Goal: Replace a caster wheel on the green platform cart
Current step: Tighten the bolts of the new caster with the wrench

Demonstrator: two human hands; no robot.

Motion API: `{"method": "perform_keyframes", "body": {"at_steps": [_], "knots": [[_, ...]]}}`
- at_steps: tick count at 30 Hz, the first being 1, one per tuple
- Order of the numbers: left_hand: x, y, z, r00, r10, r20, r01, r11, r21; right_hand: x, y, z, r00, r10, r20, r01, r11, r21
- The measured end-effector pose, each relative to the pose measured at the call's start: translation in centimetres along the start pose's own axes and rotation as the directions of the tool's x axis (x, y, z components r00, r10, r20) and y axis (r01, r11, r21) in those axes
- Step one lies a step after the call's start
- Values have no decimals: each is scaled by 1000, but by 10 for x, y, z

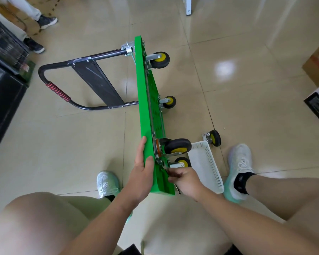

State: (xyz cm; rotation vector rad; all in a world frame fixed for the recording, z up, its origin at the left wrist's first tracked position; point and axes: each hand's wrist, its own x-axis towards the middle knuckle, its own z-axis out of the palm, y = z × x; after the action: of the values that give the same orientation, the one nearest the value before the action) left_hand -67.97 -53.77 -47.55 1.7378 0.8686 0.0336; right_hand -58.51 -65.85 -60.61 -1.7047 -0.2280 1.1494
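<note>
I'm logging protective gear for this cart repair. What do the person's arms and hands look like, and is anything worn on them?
The left forearm and right forearm are bare, with no sleeves in view. The left hand and right hand wear no gloves, and no watch, bracelet or ring shows on either.

Black crate (6, 43) left; bystander's dark shoes (46, 22); cardboard box (316, 66) right.

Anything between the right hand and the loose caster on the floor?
Yes: the white basket lies on the floor between the right hand, which grips a metal tool, and the loose caster beyond it. Nothing else visible.
</note>
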Motion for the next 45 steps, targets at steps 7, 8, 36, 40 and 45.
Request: {"method": "perform_keyframes", "body": {"at_steps": [7,8,36,40,45], "knots": [[1,1,1,1000,-16,-7,16,1000,2,19,6,4,999,49,-5,-47,984,170],[1,0,1,1000,-15,-7,15,1000,-1,20,5,5,999,50,-2,-48,982,180],[2,-2,2,999,33,-20,-33,999,-34,15,-4,9,999,-35,-35,38,996,85],[2,-2,1,999,41,-29,-41,999,-10,-5,-1,12,999,-28,-46,31,997,72],[0,-1,0,999,45,-13,-45,999,3,-15,-5,2,999,28,20,-29,999,45]]}}
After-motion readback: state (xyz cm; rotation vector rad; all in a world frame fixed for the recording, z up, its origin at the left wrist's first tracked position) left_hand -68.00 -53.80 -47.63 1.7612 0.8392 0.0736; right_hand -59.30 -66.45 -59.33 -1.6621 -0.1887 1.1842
